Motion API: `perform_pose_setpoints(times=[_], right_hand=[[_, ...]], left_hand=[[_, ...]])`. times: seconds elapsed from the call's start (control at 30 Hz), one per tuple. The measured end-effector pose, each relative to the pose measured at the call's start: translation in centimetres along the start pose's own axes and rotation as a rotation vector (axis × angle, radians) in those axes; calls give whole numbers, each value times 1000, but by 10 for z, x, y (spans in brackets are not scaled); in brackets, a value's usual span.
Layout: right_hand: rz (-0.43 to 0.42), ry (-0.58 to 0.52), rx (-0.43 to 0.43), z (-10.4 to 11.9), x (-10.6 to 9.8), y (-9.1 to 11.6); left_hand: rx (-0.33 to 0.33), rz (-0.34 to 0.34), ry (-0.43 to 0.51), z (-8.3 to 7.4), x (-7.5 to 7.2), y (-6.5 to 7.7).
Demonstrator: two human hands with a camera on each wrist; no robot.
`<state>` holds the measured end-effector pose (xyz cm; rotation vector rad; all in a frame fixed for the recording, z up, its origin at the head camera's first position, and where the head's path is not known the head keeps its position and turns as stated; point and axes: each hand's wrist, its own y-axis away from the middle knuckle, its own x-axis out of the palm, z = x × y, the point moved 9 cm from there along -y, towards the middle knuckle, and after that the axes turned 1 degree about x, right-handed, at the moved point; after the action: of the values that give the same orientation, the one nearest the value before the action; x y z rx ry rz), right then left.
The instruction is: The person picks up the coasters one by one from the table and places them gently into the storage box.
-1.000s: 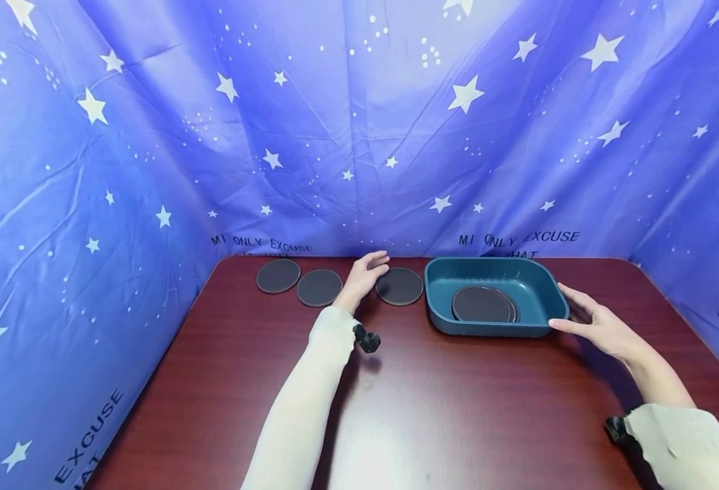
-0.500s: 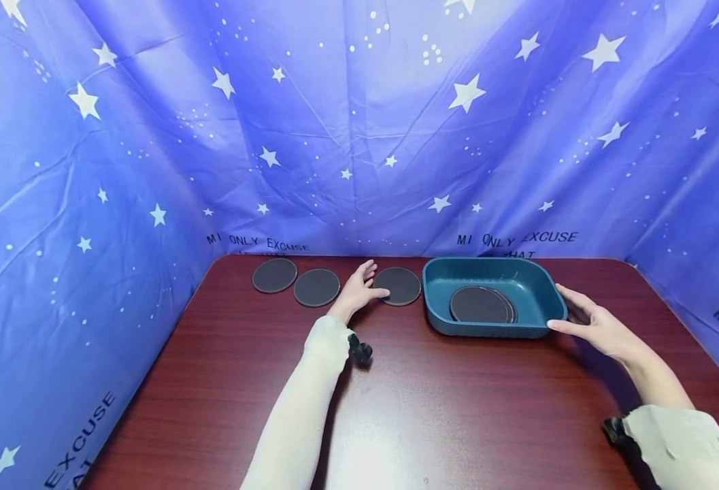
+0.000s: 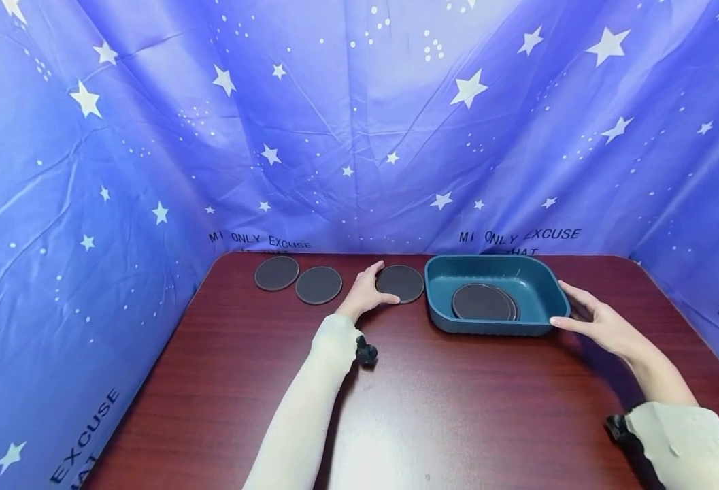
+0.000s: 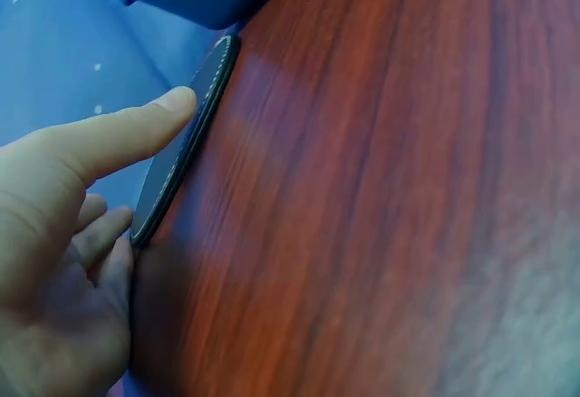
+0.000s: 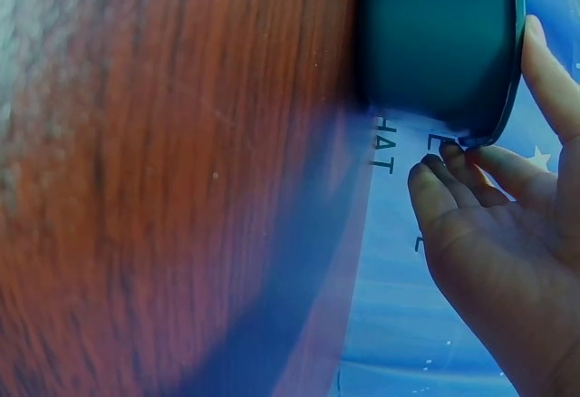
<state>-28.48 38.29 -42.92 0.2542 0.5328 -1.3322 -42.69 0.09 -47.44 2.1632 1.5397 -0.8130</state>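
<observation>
My left hand (image 3: 365, 294) spans the left part of a round, dark coaster (image 3: 403, 284), thumb toward its near edge and fingers by its far left edge. In the left wrist view the thumb (image 4: 136, 132) overlaps the flat coaster (image 4: 186, 139), whose rim has pale stitching. My right hand (image 3: 598, 325) holds the right end of a teal rectangular basin (image 3: 533, 299), thumb at the near rim corner. In the right wrist view the fingers (image 5: 433, 193) lie by the basin's end wall. Inside the basin, several coasters (image 3: 483, 301) are stacked, slightly offset.
Two more coasters lie to the left, one coaster (image 3: 319, 284) near the left hand and another coaster (image 3: 276, 273) farther left. Everything stands along the back of a reddish wooden table (image 3: 457, 401). A blue starry curtain (image 3: 335, 122) surrounds the back and sides.
My left hand has come down from between the coasters and shifted right, its thumb now spread along the near edge of the rightmost loose coaster. The right hand and basin stay put.
</observation>
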Motion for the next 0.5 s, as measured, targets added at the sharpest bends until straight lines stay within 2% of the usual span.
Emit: perform_pose_setpoints(times=[0.3, 0.5], right_hand=[[4, 36, 22, 0, 0, 0], [-8, 37, 19, 2, -1, 0]], left_hand=[[-40, -2, -141, -8, 10, 0], [-45, -38, -121, -14, 10, 0]])
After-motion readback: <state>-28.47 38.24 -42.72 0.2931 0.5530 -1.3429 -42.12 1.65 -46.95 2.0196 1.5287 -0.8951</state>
